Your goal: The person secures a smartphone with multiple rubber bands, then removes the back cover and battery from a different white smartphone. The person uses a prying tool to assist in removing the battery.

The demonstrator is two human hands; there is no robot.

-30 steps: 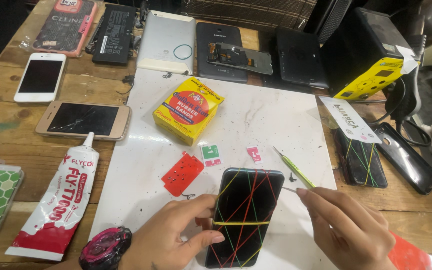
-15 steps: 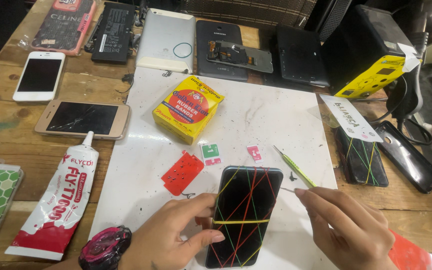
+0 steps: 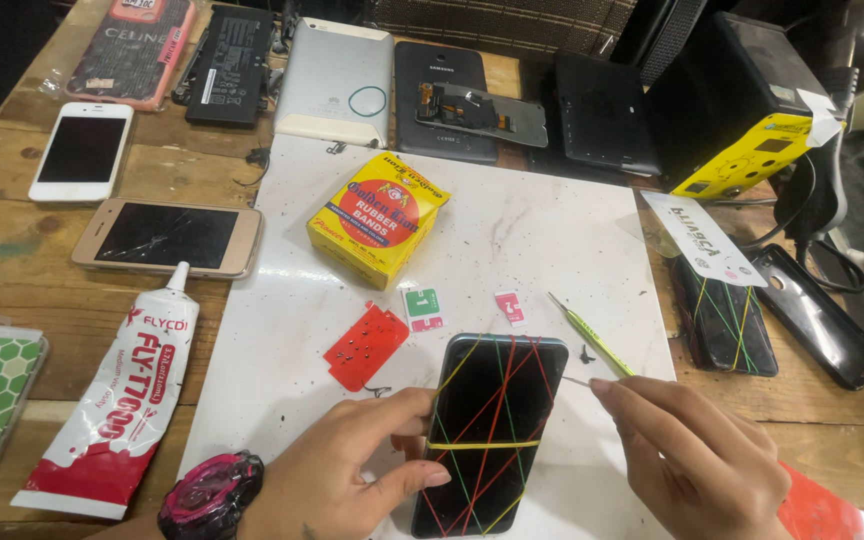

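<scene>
Left hand [image 3: 352,470] clamps the near-left edge of a black smartphone [image 3: 492,430], thumb curled over the glass, fingers tucked under the side; a pink and black wristwatch [image 3: 210,497] sits on that wrist. The phone lies face up on a white work mat [image 3: 552,230], near its front edge, and is criss-crossed with red, green and yellow rubber bands [image 3: 482,444] stretched around the body. Right hand [image 3: 702,470] is closed in a pinch on a thin metal pin or needle-like tool [image 3: 577,381], tip aimed at the phone's right edge, just short of touching it or barely there; cannot tell which. Just beyond the fingertips lies a green-handled pick [image 3: 592,335], loose on the mat. Also on the mat: a yellow box of rubber bands [image 3: 377,218], a red card [image 3: 367,345] with tiny screws on it, two small packets. To the left on the wooden bench [image 3: 12,250], a tube of adhesive [image 3: 122,400], a gold phone with cracked glass [image 3: 167,238] and a white phone [image 3: 82,150]. To the right, a second black phone bound with bands [image 3: 724,325]. Judgement: the phone looks freshly bonded and banded for clamping, and the step in hand seems to be fine work along the right seam, cleaning or adjusting at the edge. The next move calls for a steady left-hand hold so the phone does not slide, and a light, shallow touch of the tool tip between the bands without snagging one or prying the glass.
</scene>
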